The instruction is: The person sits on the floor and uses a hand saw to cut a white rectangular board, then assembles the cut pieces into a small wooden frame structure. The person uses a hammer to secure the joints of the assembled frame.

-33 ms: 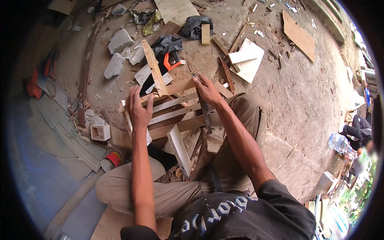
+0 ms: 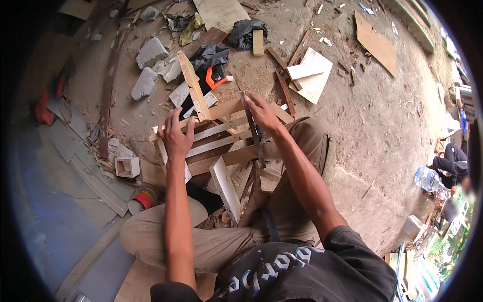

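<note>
A small slatted wooden frame (image 2: 219, 144) of light strips lies between my hands above my lap. My left hand (image 2: 177, 141) is at its left end, thumb and fingers spread apart, with the fingertips near the upper corner. My right hand (image 2: 262, 115) is at the right end, fingers stretched out against the upper part of a narrow dark strip (image 2: 255, 133). Its thumb is hidden. A pale upright board (image 2: 192, 83) stands at the frame's far edge. Closer to me, a white-faced board (image 2: 226, 191) leans by my legs.
A hand saw with an orange handle (image 2: 209, 79) lies beyond the frame. Broken concrete chunks (image 2: 152, 52) are at the far left, a white panel (image 2: 313, 80) at the far right. A small wooden box (image 2: 127, 167) and a red-banded can (image 2: 143, 200) stand left. Another person (image 2: 452, 163) is at the right edge.
My right fingers have shifted slightly right, exposing more of the dark strip's upper end. My left hand has barely moved, and the frame stays in place.
</note>
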The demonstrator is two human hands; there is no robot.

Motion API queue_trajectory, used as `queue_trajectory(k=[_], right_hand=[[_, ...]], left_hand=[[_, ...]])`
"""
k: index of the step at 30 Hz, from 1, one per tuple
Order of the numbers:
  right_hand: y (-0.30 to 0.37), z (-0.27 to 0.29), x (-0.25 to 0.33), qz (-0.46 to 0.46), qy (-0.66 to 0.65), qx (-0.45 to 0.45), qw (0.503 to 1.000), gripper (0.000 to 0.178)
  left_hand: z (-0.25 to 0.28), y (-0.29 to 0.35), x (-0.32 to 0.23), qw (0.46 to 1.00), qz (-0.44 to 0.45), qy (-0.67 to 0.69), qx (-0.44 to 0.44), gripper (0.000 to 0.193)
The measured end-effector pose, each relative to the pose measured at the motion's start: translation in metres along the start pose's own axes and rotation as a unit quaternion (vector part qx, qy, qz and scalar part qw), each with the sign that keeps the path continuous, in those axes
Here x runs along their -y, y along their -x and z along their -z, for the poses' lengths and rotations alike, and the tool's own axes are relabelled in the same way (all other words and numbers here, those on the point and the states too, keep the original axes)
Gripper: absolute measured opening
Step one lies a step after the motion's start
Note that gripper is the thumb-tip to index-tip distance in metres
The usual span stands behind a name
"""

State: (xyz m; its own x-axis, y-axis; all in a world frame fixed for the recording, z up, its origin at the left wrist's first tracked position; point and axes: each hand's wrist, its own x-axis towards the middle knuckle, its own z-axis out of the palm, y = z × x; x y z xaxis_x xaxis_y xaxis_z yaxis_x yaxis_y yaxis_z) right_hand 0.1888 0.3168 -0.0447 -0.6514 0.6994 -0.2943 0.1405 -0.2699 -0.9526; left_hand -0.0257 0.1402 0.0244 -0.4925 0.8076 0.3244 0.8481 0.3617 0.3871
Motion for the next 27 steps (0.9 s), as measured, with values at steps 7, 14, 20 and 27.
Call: queue_trajectory(k=[7, 14, 20, 27], right_hand=[[-0.019, 0.074, -0.033, -0.018, 0.09, -0.17, 0.981, 0.041], [0.002, 0.141, -0.03, -0.042, 0.076, -0.311, 0.947, 0.04], [0.011, 0.166, -0.052, -0.105, 0.165, -0.253, 0.948, 0.043], [-0.039, 0.153, -0.165, -0.263, 0.28, -0.207, 0.9, 0.035]], left_hand=[[-0.008, 0.003, -0.002, 0.994, -0.004, -0.1, 0.053, 0.04], [-0.013, 0.004, 0.001, 0.991, 0.001, -0.12, 0.053, 0.037], [-0.012, 0.0, -0.003, 0.989, -0.012, -0.137, 0.055, 0.035], [-0.016, -0.002, -0.005, 0.99, 0.004, -0.134, 0.038, 0.036]])
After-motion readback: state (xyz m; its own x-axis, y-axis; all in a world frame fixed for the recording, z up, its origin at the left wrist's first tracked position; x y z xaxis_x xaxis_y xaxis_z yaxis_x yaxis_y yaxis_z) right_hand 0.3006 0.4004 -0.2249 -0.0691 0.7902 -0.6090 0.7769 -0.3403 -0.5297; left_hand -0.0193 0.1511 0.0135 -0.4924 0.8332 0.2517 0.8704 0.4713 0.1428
